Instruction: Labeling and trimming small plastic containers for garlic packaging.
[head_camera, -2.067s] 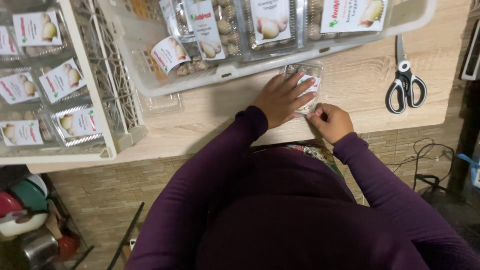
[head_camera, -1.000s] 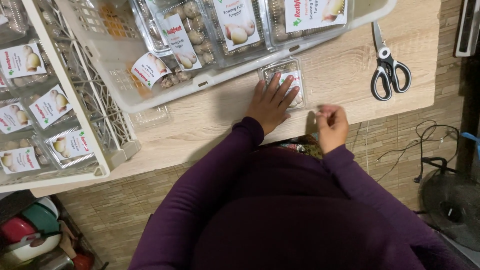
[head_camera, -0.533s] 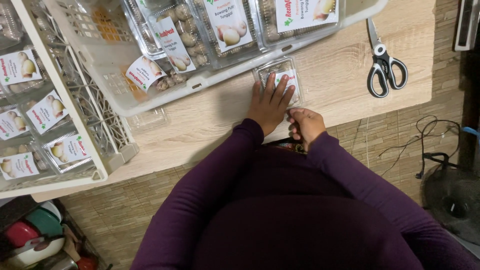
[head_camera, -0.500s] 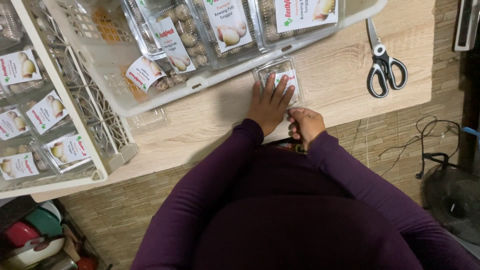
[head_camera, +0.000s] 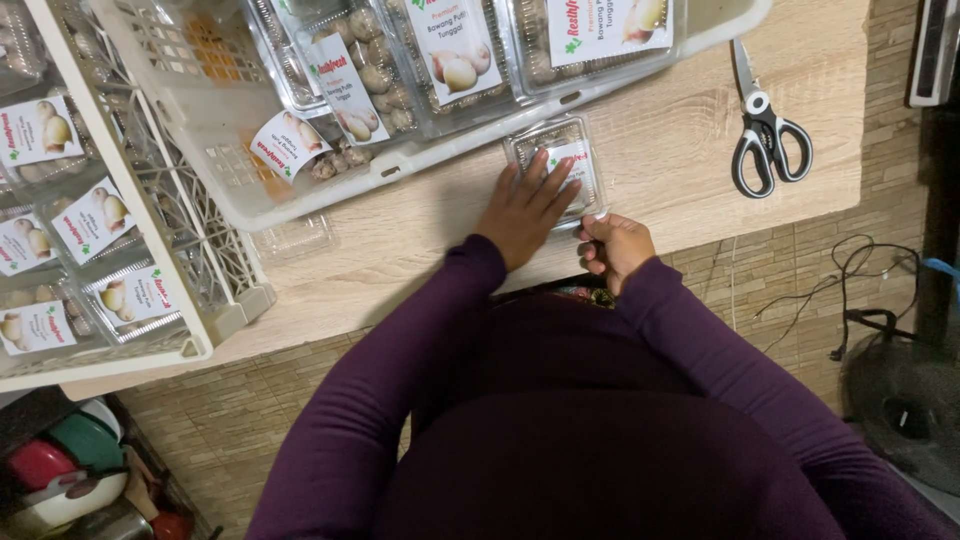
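Note:
A small clear plastic clamshell box (head_camera: 562, 145) with a paper label lies on the wooden table (head_camera: 660, 150). My left hand (head_camera: 527, 206) rests flat on its lid, fingers spread. My right hand (head_camera: 612, 246) is curled at the box's near right corner, at the table edge, pinching something small that I cannot make out.
A white plastic crate (head_camera: 230, 170) holding several labelled clamshell boxes stands just beyond the box. A second white crate (head_camera: 150, 300) with more boxes sits at the left. Black-handled scissors (head_camera: 762, 135) lie to the right. An empty clear lid (head_camera: 295, 238) lies near the crates. Cables and a fan base are on the floor at right.
My right hand moved left and closer to the box's near corner. My left hand stayed flat on the lid. The view shifted a little.

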